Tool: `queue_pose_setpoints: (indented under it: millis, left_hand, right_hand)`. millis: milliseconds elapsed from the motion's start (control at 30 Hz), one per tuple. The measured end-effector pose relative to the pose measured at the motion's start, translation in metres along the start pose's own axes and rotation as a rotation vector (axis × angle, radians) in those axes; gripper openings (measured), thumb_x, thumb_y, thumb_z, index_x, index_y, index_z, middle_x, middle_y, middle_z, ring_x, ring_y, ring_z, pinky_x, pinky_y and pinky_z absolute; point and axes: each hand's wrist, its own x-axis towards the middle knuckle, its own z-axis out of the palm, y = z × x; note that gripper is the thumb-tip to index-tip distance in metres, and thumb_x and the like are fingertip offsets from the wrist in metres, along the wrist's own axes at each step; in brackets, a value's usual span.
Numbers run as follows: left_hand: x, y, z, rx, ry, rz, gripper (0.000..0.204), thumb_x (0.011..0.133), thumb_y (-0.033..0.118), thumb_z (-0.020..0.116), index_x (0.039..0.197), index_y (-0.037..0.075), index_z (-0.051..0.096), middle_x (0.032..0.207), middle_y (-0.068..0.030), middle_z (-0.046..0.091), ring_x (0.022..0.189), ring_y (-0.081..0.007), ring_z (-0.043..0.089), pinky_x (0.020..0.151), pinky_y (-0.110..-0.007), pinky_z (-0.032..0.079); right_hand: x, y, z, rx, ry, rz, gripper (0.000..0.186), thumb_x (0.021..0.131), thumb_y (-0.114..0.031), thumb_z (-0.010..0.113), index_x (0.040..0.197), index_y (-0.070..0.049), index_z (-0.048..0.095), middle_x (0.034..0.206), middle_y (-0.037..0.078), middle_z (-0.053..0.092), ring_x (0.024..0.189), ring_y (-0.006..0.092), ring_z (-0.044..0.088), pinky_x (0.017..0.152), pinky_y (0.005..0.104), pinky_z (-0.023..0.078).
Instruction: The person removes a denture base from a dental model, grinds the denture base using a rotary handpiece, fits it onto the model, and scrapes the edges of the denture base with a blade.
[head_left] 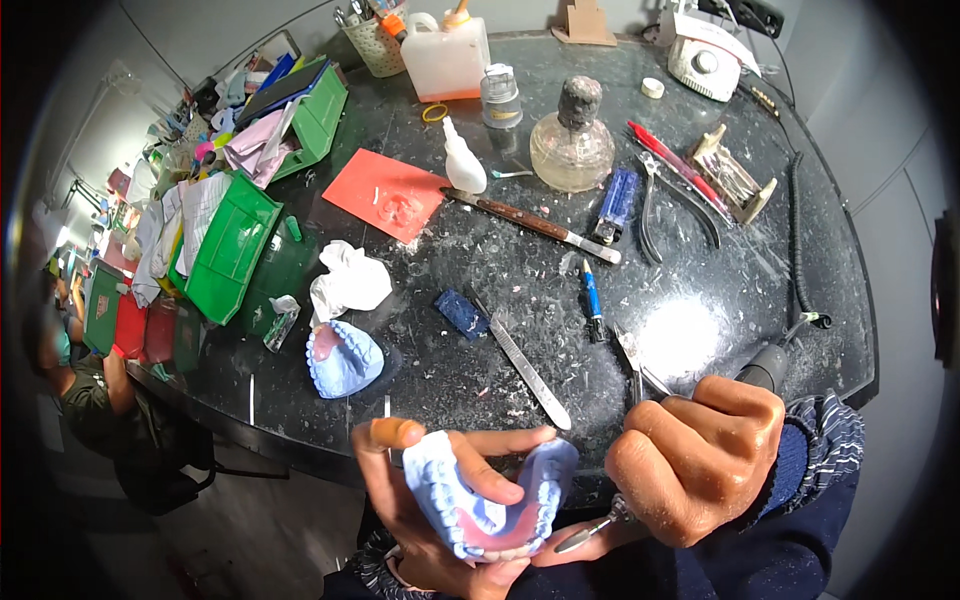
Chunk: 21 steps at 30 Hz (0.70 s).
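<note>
Blue dental model point(440, 485), one, horseshoe-shaped, lined with pink material point(505, 535): in our left hand point(400, 520), the grip wrapped about its sides, one finger laid inside the arch. Metal tool point(600, 528), one, flat-tipped: our right hand point(695, 465) has its grip curled tight on it, the tip just beside the model's front; contact, we cannot tell. Beyond the left grip, on the table point(420, 300): a second blue model point(345, 365). Beyond and between both grips: a silver-handled knife point(525, 365); farther off, a glass burner point(570, 150). Step in hand, we judge: close tool work at the pink front. The next move calls for a steady left grip and a light, guided tip.
</note>
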Motion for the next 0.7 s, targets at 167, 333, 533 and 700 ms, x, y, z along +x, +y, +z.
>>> queue_pose_setpoints:
  millis: [167,333,533,700]
  left_hand:
    - [-0.017,-0.004,-0.032,-0.081,-0.136,-0.008,0.083,0.069,0.019,0.058,0.128,-0.007,0.006,0.098,-0.0185,0.046,0.08,-0.031,0.055,0.076,-0.042,0.052]
    - [-0.031,0.011,-0.05,-0.235,-0.096,-0.363,0.097,0.06,0.012,0.077,0.131,0.012,0.011,0.084,-0.0072,0.051,0.092,-0.0331,0.057,0.095,-0.05,0.04]
    - [-0.013,0.043,-0.02,-0.057,0.082,-0.673,0.092,0.06,0.005,0.074,0.127,0.019,0.012,0.092,-0.0066,0.047,0.107,-0.0293,0.048,0.1,-0.048,0.034]
    - [-0.028,0.032,-0.041,-0.213,0.013,-0.65,0.096,0.057,0.009,0.071,0.128,0.019,0.009,0.09,-0.0062,0.046,0.11,-0.0334,0.046,0.095,-0.049,0.039]
  right_hand:
    - [0.001,-0.004,0.0,-0.019,-0.021,0.045,0.036,0.043,-0.034,0.06,0.051,-0.008,0.036,0.047,0.0,0.031,0.033,0.0093,0.036,0.034,0.024,0.019]
    - [-0.003,-0.004,0.003,-0.01,-0.021,0.067,0.037,0.042,-0.034,0.06,0.051,-0.008,0.035,0.046,0.0,0.032,0.033,0.009,0.038,0.034,0.0236,0.02]
    - [-0.001,-0.006,0.007,0.001,-0.041,0.065,0.042,0.045,-0.038,0.063,0.051,-0.008,0.035,0.046,0.0,0.032,0.033,0.0088,0.037,0.034,0.0232,0.02]
    - [-0.005,-0.006,0.008,-0.037,0.046,0.03,0.055,0.065,-0.053,0.062,0.05,-0.008,0.033,0.044,-0.001,0.028,0.031,0.008,0.031,0.034,0.0222,0.018]
